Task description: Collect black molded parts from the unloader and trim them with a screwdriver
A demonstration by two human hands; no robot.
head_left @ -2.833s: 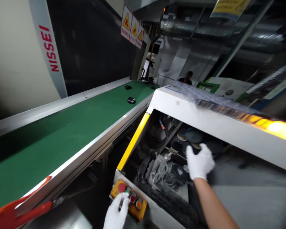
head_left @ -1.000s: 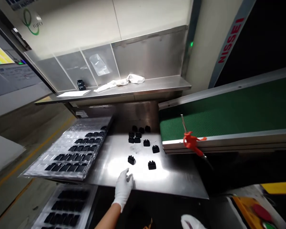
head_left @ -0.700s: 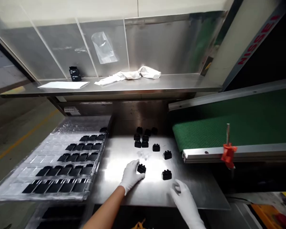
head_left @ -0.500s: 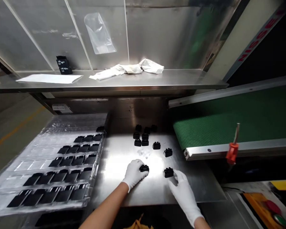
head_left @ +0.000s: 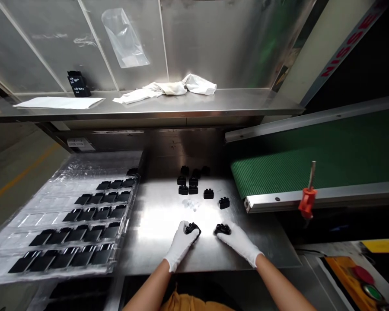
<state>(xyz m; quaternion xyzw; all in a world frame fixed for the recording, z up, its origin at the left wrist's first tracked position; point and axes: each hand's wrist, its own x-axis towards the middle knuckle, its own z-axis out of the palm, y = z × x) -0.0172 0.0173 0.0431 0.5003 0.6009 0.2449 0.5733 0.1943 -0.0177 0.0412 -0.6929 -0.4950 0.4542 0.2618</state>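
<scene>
My left hand (head_left: 180,242), in a white glove, is closed around a small black plastic part (head_left: 192,229) with rounded knobs along its top. Opposite it, my right hand (head_left: 239,242), also gloved, grips a similar black plastic part (head_left: 222,229). Both hands are low over the metal table (head_left: 155,255), a short gap apart. Beyond them stand several more black parts, among them a single knobbed block (head_left: 224,202) and another block (head_left: 208,193). Some small clear bits (head_left: 191,204) lie on the metal between these and my hands.
At left, a clear plastic tray (head_left: 22,231) holds rows of flat black pieces. A green conveyor belt (head_left: 311,160) borders the right, with a red-handled screwdriver (head_left: 307,201) at its edge. A steel shelf (head_left: 194,103) crosses the back, carrying white cloth (head_left: 199,84). A button box (head_left: 359,276) sits lower right.
My right hand has closed on the black part beside it and brought it left, towards my left hand. The part in my left hand is now tilted. The camera view has shifted slightly.
</scene>
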